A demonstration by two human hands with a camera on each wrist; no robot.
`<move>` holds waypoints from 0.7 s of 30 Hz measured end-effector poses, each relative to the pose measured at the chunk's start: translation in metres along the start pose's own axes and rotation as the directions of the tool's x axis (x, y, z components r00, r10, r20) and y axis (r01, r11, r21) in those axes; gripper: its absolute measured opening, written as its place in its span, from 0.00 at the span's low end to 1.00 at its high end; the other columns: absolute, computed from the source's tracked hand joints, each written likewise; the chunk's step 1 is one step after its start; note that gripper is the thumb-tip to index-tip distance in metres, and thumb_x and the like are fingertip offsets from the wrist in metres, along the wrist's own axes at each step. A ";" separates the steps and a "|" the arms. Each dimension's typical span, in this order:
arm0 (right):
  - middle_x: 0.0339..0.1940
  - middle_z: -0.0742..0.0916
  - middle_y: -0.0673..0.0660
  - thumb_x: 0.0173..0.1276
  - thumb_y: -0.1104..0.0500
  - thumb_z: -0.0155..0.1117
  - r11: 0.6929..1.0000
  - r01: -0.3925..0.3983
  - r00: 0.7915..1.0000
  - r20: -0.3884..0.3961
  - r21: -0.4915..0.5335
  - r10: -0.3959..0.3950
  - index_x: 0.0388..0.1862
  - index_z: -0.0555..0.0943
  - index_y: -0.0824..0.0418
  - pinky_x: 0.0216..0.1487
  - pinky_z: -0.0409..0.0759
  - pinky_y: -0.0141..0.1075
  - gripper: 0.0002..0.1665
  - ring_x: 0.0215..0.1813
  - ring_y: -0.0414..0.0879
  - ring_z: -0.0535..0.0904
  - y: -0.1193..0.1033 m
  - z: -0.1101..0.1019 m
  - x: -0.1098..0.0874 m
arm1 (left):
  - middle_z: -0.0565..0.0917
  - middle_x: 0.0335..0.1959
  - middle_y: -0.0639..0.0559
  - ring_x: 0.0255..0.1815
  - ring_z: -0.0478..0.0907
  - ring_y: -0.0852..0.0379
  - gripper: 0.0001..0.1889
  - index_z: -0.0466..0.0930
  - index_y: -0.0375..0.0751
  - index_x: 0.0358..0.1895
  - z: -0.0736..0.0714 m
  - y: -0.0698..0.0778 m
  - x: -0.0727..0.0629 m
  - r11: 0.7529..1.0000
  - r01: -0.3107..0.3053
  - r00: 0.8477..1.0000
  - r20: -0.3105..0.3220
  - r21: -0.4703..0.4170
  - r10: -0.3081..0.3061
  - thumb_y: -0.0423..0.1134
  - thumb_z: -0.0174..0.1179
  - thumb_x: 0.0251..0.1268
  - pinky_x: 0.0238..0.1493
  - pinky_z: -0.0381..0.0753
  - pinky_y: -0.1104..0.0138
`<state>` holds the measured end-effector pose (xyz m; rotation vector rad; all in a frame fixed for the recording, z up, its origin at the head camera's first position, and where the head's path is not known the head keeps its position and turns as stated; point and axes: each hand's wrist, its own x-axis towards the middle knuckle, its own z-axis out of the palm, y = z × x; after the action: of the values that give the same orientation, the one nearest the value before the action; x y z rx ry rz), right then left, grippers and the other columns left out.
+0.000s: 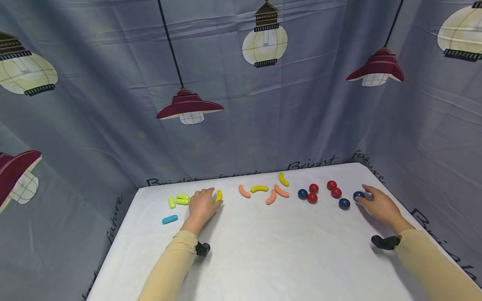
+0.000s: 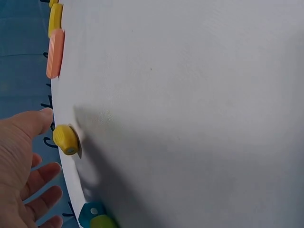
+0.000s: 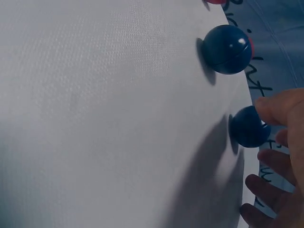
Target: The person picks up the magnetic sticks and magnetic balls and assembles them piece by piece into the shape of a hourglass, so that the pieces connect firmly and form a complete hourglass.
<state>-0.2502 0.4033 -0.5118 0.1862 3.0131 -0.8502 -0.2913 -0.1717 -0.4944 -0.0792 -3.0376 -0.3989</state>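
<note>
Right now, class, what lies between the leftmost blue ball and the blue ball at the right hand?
The head view shows four red balls and one more blue ball in that stretch, all on the white table.

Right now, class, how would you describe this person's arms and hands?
The left hand and right hand are bare, without gloves. The left sleeve and right sleeve are plain beige, each ending by a rounded black device.

Before a curtain (image 1: 241,142), the table (image 1: 263,251) bears sticks (image 1: 170,219) left, bananas (image 1: 259,189) midway, balls (image 1: 312,198) right; one banana (image 1: 219,194) seems to lie just beside the left hand (image 1: 202,207).
</note>
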 end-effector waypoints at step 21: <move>0.67 0.68 0.85 0.76 0.53 0.60 0.998 0.026 0.998 -0.061 -0.055 -0.029 0.74 0.61 0.76 0.62 0.65 0.72 0.39 0.66 0.82 0.63 0.004 0.012 0.005 | 0.84 0.52 0.42 0.53 0.77 0.41 0.29 0.78 0.39 0.63 0.015 0.016 0.011 0.995 0.092 0.995 -0.041 -0.049 -0.094 0.46 0.74 0.61 0.56 0.72 0.48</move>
<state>-0.2547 0.4007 -0.5240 0.1745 3.0994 -0.7784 -0.3018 -0.1516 -0.5038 0.0682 -2.9972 -0.4726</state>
